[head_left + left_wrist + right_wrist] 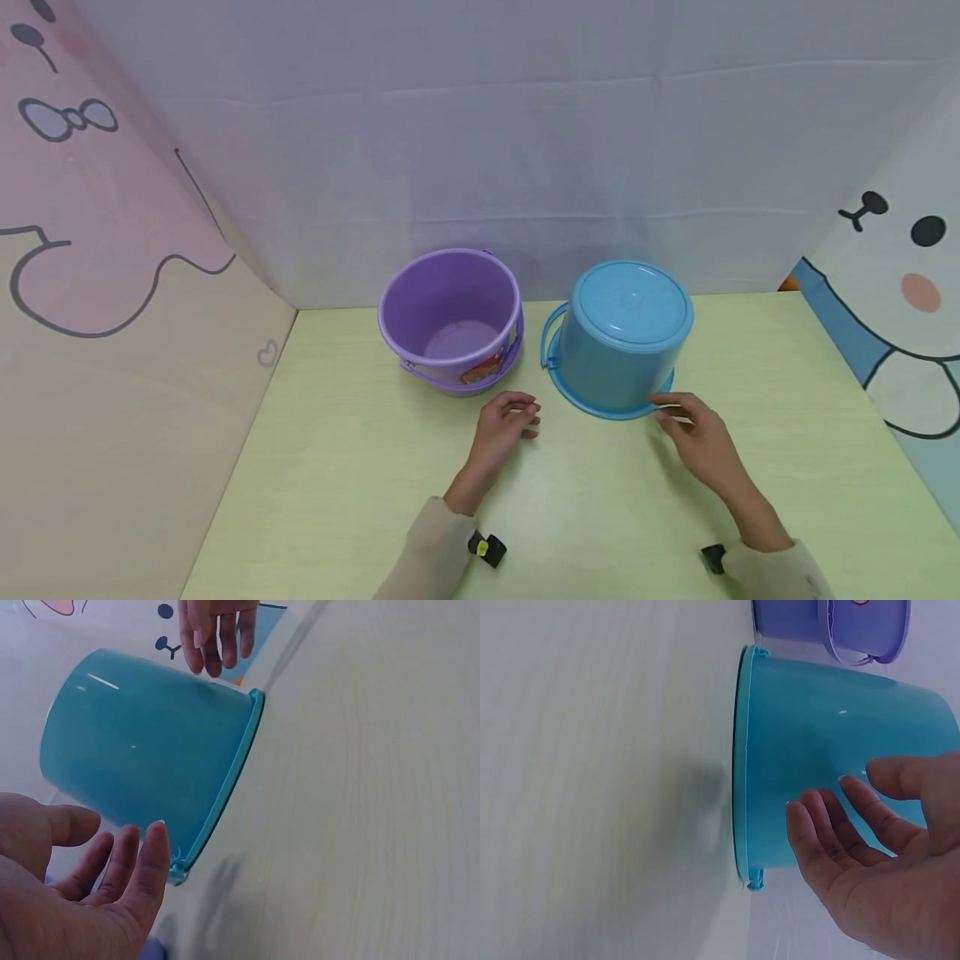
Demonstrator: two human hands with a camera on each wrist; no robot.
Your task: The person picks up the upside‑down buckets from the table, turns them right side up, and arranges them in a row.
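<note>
A blue bucket [630, 333] stands upside down on the table, its base up and its wide rim down, with its handle [549, 337] at its left side. To its left a purple bucket [453, 321] stands upright with its mouth up. My right hand [693, 433], fingers loosely bent and holding nothing, is beside the blue bucket's right front rim. In the right wrist view its fingers [810, 840] overlap the bucket's wall. My left hand [502, 429] is in front of the gap between the buckets, fingers relaxed, palm turned inward and nothing in it.
The pale yellow-green table [600, 517] meets a white cloth backdrop [465, 150] right behind both buckets. Printed panels [112, 250] with cartoon drawings flank the table on the left and right. Each sleeve has a small black device [489, 550] at the wrist.
</note>
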